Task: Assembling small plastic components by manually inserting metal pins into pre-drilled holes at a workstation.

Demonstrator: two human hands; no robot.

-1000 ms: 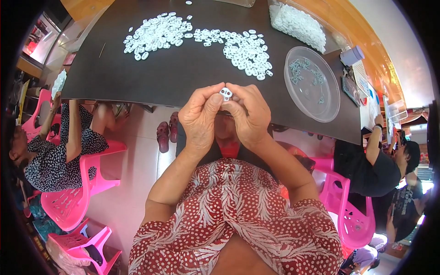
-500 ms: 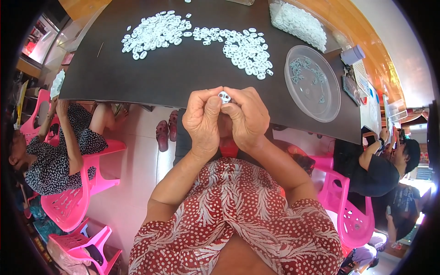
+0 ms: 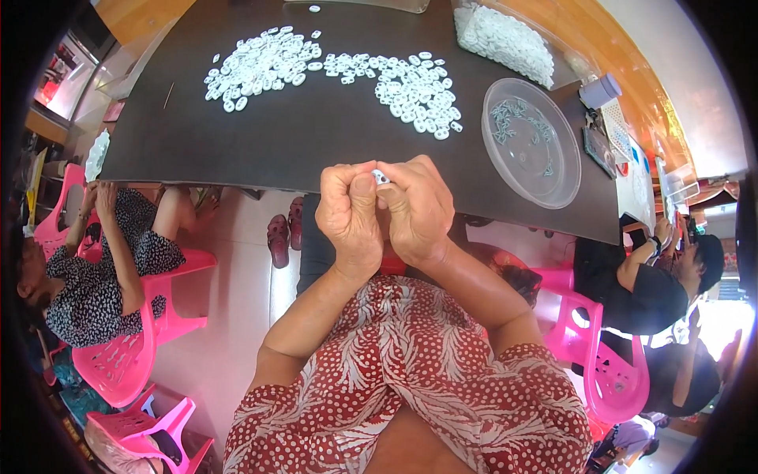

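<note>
A small white plastic piece with dark holes is pinched between my two hands, just past the table's near edge. My left hand grips its left side with thumb and forefinger, and my right hand closes on it from the right. The fingers cover much of the piece. Beyond them on the dark table lie a loose heap of white oval two-holed pieces and a second heap of similar pieces. To the right, a round clear plastic tray holds several slender grey-green pieces.
A clear bin of white pieces stands at the far right, near a lavender cup and a phone-like dark object. One person sits left on a pink chair; others are at the right beside another pink chair.
The white piece appears turned and more covered by my fingers, with my hands shifted slightly left. Both hands keep their pinch. The table scene has shifted a little in the view.
</note>
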